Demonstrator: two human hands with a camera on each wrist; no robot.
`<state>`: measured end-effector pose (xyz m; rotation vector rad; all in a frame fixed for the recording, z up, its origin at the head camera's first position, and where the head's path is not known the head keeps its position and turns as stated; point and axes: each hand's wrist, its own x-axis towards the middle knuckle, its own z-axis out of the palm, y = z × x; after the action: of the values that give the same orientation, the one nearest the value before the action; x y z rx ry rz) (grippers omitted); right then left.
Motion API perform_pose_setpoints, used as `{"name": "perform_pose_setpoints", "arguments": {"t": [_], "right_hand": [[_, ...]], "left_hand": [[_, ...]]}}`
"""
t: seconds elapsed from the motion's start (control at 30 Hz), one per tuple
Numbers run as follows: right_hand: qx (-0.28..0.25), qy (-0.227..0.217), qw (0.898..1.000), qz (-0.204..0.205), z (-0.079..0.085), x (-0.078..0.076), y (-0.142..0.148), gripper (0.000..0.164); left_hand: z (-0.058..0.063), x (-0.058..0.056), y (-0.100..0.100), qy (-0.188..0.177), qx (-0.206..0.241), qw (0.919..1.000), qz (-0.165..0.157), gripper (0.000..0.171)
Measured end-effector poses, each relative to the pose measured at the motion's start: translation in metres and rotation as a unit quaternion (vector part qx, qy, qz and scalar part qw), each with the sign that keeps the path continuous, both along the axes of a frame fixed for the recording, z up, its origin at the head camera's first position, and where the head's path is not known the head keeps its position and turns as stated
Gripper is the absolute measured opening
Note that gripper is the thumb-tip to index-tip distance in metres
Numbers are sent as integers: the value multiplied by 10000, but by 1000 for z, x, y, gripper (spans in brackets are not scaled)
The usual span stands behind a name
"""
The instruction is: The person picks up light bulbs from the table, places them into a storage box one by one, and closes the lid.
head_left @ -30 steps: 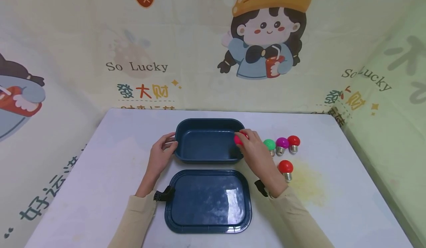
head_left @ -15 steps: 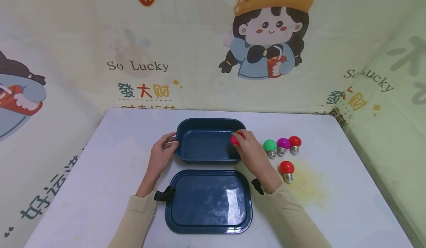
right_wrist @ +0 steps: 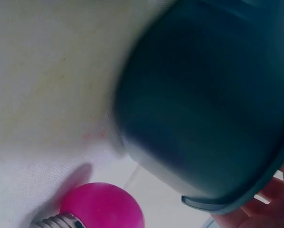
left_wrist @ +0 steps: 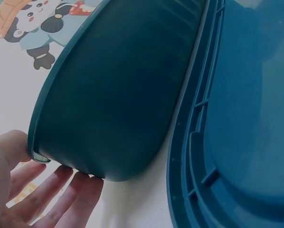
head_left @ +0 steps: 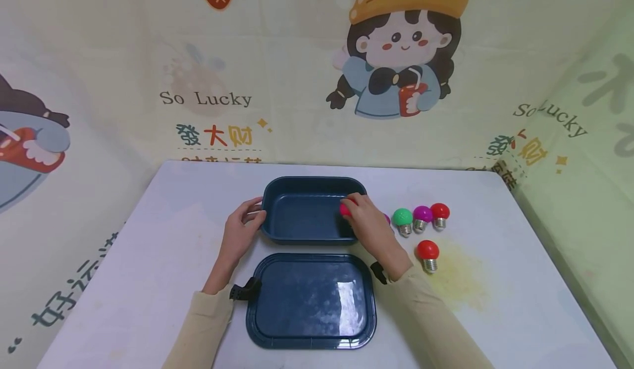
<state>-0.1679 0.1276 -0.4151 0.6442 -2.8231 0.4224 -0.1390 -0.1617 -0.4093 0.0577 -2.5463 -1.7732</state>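
A dark blue rectangular box (head_left: pixel 307 238) stands without its lid near the middle of the table. My left hand (head_left: pixel 241 231) touches the outside of its left end with fingers fairly straight; the left wrist view shows the fingertips (left_wrist: pixel 90 183) against the wall by the rim. Over the right end of the box, my right hand (head_left: pixel 371 223) pinches a pinkish-red light bulb (head_left: pixel 345 210). Its metal base is hidden by the hand. A dark blue lid (head_left: pixel 311 303) lies flat in front of the box.
Right of the box lie a green bulb (head_left: pixel 403 217), a purple bulb (head_left: pixel 422 214) and a red bulb (head_left: pixel 440 211). Another red bulb (head_left: pixel 427 249) lies nearer. A magenta bulb (right_wrist: pixel 106 204) rests beside the box, mostly covered by my right hand in the head view.
My right hand has shifted left with the pinkish-red bulb, farther over the box. A magenta bulb now shows from behind that hand. My left hand has stayed at the box's left end.
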Motion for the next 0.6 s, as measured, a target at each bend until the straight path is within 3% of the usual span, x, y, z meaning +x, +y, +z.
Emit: {"name": "perform_pose_setpoints", "arguments": {"t": [0.6], "right_hand": [[242,-59,9997,32,-2,-12,-8,37]], "left_hand": [[3,1,2,19,-87,9999,55,41]]}}
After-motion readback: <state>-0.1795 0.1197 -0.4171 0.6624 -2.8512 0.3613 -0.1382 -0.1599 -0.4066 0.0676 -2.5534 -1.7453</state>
